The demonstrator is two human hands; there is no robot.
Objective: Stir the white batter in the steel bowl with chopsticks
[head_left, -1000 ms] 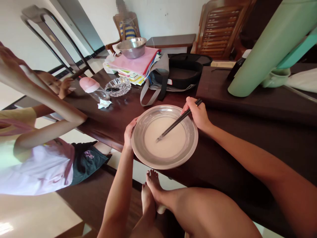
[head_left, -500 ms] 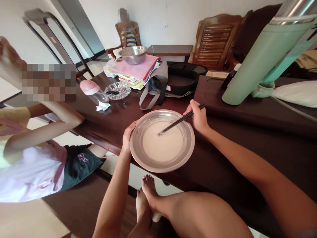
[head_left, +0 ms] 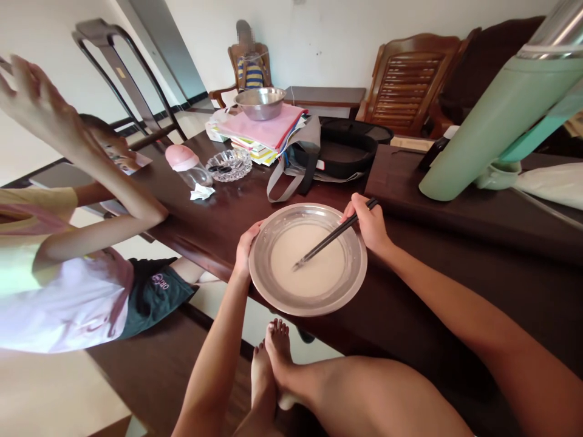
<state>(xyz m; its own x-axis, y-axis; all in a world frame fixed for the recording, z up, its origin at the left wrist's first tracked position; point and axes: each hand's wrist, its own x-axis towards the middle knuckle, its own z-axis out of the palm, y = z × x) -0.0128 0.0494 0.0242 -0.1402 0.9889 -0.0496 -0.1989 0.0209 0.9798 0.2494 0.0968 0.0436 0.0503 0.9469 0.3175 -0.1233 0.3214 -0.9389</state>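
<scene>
Over the tabletop (head_left: pixel 228 212)'s near edge, the left hand (head_left: pixel 246 246) grips the rim of a wide stainless-steel bowl (head_left: pixel 310 306) at ten o'clock; at two o'clock the right hand (head_left: pixel 371 224) pinches black chopsticks (head_left: pixel 334 235), their tips in the pale liquid (head_left: pixel 314 282). From the bowl, a green thermos (head_left: pixel 487 133) is toward two o'clock, a pink-capped bottle (head_left: pixel 183 159) toward ten.

A dark table (head_left: pixel 223 226) carries a bottle (head_left: pixel 187 164), glass dish (head_left: pixel 232 173), tissue (head_left: pixel 201 192) and bag (head_left: pixel 344 152).
</scene>
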